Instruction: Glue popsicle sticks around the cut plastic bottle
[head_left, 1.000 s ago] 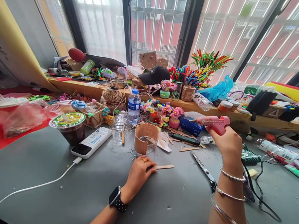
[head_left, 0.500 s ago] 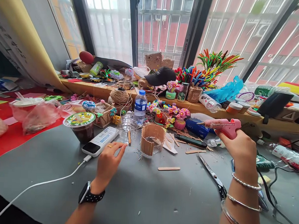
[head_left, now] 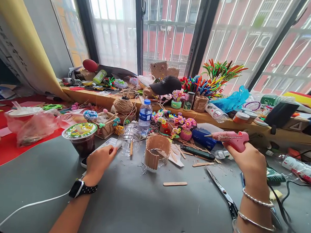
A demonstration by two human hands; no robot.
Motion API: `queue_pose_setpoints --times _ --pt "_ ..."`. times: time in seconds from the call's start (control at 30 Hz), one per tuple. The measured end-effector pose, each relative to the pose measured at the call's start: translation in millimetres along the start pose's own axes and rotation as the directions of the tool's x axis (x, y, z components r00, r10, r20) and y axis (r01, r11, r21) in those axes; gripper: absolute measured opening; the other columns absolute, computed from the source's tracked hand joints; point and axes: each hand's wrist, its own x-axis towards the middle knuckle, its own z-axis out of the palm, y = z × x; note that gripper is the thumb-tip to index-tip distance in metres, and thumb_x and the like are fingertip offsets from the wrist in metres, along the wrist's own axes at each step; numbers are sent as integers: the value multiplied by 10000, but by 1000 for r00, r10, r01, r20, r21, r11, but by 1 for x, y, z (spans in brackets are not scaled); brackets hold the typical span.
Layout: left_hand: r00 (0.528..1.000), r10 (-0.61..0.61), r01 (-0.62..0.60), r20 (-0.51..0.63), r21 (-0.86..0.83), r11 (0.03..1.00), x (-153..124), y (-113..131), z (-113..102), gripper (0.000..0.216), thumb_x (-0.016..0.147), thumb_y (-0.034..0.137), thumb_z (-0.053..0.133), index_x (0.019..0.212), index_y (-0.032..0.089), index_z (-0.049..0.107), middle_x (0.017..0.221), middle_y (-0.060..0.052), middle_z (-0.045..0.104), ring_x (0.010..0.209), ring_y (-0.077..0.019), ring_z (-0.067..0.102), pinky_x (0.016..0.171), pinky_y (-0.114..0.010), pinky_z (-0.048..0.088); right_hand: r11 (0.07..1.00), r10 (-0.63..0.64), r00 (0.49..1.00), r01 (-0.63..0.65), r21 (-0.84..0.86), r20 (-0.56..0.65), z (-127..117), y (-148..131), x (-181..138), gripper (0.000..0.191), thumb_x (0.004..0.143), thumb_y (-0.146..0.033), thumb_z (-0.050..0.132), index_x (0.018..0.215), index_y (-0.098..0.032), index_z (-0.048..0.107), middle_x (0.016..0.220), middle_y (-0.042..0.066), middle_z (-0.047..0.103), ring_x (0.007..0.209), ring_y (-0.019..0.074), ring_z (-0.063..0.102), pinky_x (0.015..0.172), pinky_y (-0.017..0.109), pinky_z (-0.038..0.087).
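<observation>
My right hand [head_left: 251, 162] is wrapped round the grip of a pink hot glue gun [head_left: 230, 137], raised above the table with its nozzle pointing left. My left hand [head_left: 99, 162] is over a white phone-like device [head_left: 110, 142], covering much of it. Its fingers are curled with the tips together, close to a cut clear plastic bottle top [head_left: 130, 134]; whether anything is between them is hidden. One wooden craft stick [head_left: 131, 148] stands against that bottle top. Right of it is a clear round base partly walled with upright craft sticks [head_left: 152, 159]. A loose craft stick [head_left: 175, 183] lies in front.
Open scissors [head_left: 223, 191] lie below the glue gun, near a dark green utility knife [head_left: 197, 152]. A lidded cup of dark drink [head_left: 81, 137] stands at left. Behind are a water bottle [head_left: 145, 117], twine [head_left: 123, 106] and yarn flowers [head_left: 188, 123]. Black cords run at right.
My left hand has moved left and drawn its spread fingers together, now covering more of the white device. My right hand keeps the glue gun in nearly the same place. The view has tilted slightly up.
</observation>
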Motion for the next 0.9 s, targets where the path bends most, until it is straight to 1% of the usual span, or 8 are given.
queue_pose_setpoints --times 0.17,0.33,0.5,0.63,0.7,0.77,0.83,0.9 --pt "998 48 -49 28 37 998 1 -1 -3 356 842 398 331 747 196 607 768 -78 661 724 -228 598 467 -231 257 999 4 1000 -4 -40 7 2 0 1 538 659 -595 437 911 -140 574 805 146 625 695 260 553 520 299 356" --pt "996 75 -76 54 18 997 -9 -3 -10 383 843 450 324 754 214 612 717 -55 655 690 -207 595 467 -219 274 999 -7 1000 7 -39 14 2 -1 1 516 662 -599 425 868 -148 568 754 132 616 659 252 548 507 296 357" --pt "995 89 -91 -45 -54 994 -10 2 -30 388 831 475 329 747 224 612 710 -36 652 681 -202 590 494 -223 294 999 -29 1000 30 -36 12 6 1 3 491 654 -602 419 814 -160 562 695 115 598 616 250 540 483 299 361" --pt "969 167 -178 -181 -50 983 9 13 -45 406 837 453 320 706 207 615 681 -30 649 641 -181 581 519 -233 309 999 -18 998 20 -33 62 9 2 5 505 646 -621 410 811 -168 558 695 110 593 628 250 543 497 302 372" --pt "952 216 -229 -217 -40 973 24 18 -51 389 836 445 321 764 212 624 714 -28 658 680 -188 588 533 -236 321 999 -11 997 14 -29 77 9 2 6 500 645 -621 411 819 -175 555 713 109 597 653 255 547 516 306 380" --pt "939 279 -284 -202 5 959 40 22 -55 373 835 433 320 818 214 621 761 -32 664 721 -203 592 541 -244 329 1000 -10 997 12 -29 79 10 1 6 486 647 -614 413 816 -179 550 726 109 599 669 262 550 527 310 385" --pt "937 317 -313 -149 48 949 54 26 -59 346 835 410 326 891 211 603 811 -41 661 752 -210 596 538 -249 339 999 -14 997 16 -30 78 10 1 6 480 648 -613 409 795 -177 545 721 114 594 662 266 550 520 312 385" --pt "936 328 -321 -128 68 944 64 27 -62 320 836 369 334 922 203 593 850 -56 656 799 -216 595 574 -253 363 999 -19 996 22 -28 85 11 0 6 480 647 -621 402 771 -176 536 715 119 589 652 268 549 505 311 383"
